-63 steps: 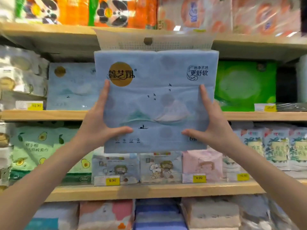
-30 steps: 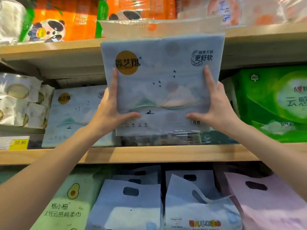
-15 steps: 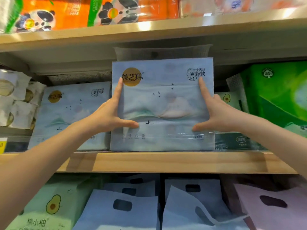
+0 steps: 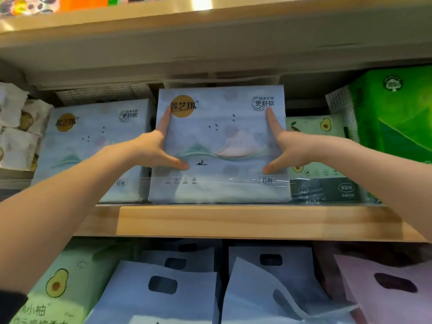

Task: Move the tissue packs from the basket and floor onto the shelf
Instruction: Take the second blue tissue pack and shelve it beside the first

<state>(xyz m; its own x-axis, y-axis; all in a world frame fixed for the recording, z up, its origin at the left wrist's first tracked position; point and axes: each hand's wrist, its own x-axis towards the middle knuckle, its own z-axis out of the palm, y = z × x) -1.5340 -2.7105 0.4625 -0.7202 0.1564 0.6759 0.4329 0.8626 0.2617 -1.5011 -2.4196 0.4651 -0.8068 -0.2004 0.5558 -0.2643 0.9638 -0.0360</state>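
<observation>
A pale blue tissue pack (image 4: 219,146) with a gold circle logo stands upright on the wooden shelf (image 4: 233,220), behind a clear plastic lip. My left hand (image 4: 159,148) presses its left side, fingers along the edge and thumb on the front. My right hand (image 4: 280,146) mirrors this on the right side. A matching blue tissue pack (image 4: 93,150) stands just to its left. The basket and the floor are out of view.
A pale green avocado pack (image 4: 315,146) and a big bright green pack (image 4: 397,113) stand to the right. White wrapped packs (image 4: 16,127) sit at far left. Below hang blue handled packs (image 4: 163,288), a pink one (image 4: 385,288) and an avocado pack (image 4: 58,288). The upper shelf board (image 4: 210,31) is close overhead.
Both hands carried the blue pack from mid-air into the shelf gap and set it down beside the matching pack; it now rests further in, behind the clear lip.
</observation>
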